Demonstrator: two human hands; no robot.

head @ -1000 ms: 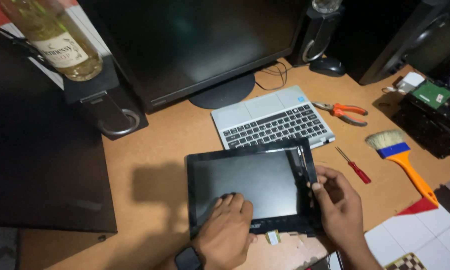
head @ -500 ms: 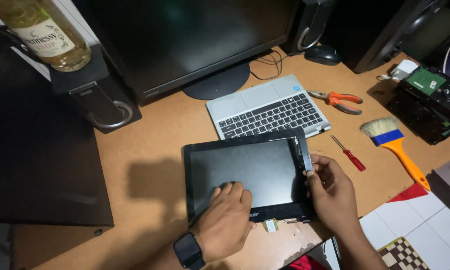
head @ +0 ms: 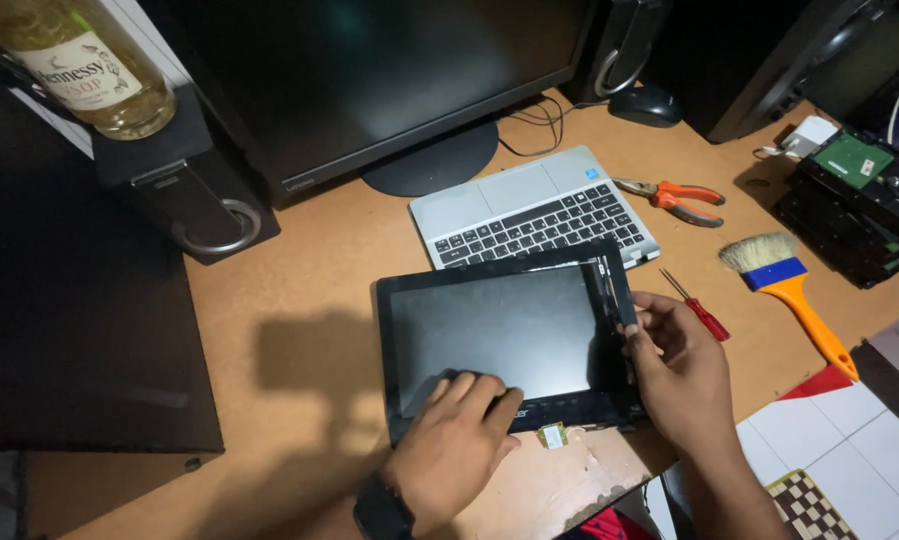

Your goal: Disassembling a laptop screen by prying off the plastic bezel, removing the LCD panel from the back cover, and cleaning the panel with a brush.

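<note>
**Both hands on the detached laptop screen**

We rest our left hand (head: pixel 455 440) flat on the lower edge of the black screen panel (head: pixel 500 335), fingers spread and pressing down, gripping nothing. Our right hand (head: pixel 675 365) pinches the panel's right edge, where the bezel strip (head: pixel 610 290) stands lifted from the glass. The panel lies on the wooden desk (head: pixel 310 290) between both hands. Just beyond our fingertips sits the silver keyboard base (head: pixel 535 210). Right of the right hand lie a red screwdriver (head: pixel 698 308), a paintbrush (head: pixel 790 290) and orange pliers (head: pixel 675 197).
</note>
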